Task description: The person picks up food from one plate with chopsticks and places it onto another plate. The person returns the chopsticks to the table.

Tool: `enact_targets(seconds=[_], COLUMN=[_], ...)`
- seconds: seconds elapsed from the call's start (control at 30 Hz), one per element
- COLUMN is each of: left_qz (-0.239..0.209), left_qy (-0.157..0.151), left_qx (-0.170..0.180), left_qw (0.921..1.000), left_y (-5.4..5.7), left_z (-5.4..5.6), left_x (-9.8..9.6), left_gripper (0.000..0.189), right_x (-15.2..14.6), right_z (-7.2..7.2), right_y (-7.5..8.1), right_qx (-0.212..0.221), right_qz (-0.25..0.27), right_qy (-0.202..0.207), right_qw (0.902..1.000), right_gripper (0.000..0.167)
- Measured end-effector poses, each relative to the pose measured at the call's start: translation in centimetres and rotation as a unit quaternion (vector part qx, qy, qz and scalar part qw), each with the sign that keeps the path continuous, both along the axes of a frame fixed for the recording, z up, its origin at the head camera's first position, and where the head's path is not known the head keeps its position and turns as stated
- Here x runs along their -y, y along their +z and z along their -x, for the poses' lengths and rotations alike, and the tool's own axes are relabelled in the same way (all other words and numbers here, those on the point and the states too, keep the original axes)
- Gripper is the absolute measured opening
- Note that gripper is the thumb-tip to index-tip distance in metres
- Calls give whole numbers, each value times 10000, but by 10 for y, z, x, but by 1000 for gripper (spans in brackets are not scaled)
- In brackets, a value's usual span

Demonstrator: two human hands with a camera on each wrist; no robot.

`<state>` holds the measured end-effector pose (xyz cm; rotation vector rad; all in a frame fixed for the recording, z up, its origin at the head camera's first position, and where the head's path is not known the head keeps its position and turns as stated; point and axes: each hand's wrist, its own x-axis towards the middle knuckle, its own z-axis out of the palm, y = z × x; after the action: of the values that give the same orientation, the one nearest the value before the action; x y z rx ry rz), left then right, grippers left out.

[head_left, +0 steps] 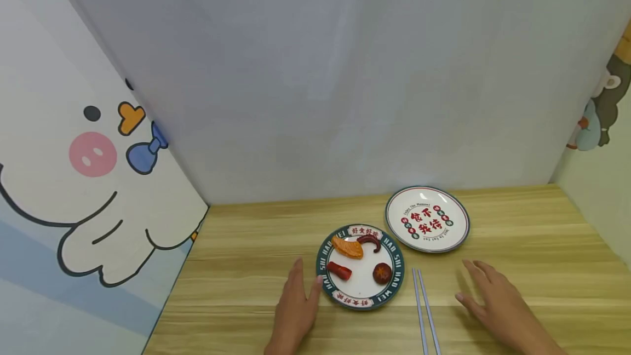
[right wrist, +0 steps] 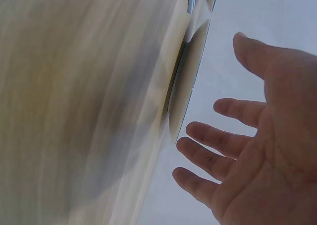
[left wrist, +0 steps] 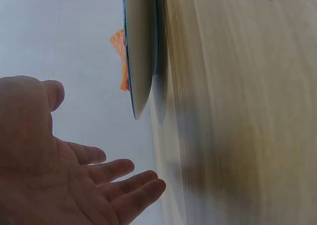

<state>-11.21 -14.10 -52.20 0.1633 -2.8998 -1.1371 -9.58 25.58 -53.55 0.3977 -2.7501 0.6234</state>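
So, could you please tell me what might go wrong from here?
The left grip is beside the plate of food; a bump might shift the food pieces on it. The slim chopsticks lie side by side and could roll if brushed. Sliding the plate of food toward the second plate might knock them together.

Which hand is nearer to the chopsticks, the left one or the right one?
The right. The right hand is just right of the chopsticks; the left hand is farther off, to their left, beside the food plate.
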Motion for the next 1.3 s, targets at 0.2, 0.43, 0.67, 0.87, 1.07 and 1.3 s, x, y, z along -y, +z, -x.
enact_targets(seconds=[0.2,0.43,0.67,0.87,1.07,1.3], left_qz=[-190,-240,-378,-551,-699,-799], left_qy=[-43,-7,34,42,65,106], left_qx=[-37,10,161,197,286,363], left_qw=[9998,9997,9992,9983,9971,9961], left_y=[0,-1,1,3,2,-2], left_z=[0,0,0,0,-1,-2], left_x=[-2,-5,-8,-13,-16,-21], left_gripper=[72,72,72,72,72,73], right_x=[6,11,16,22,29,37], right_z=[-1,-2,-2,-3,-3,-3], right_y=[1,4,6,7,7,5], right_qx=[9,97,148,227,503,647], right_qz=[51,88,64,124,130,77], right_qy=[45,107,178,266,268,353], right_qw=[10000,9999,9997,9993,9983,9973], right_gripper=[70,68,67,67,65,65])
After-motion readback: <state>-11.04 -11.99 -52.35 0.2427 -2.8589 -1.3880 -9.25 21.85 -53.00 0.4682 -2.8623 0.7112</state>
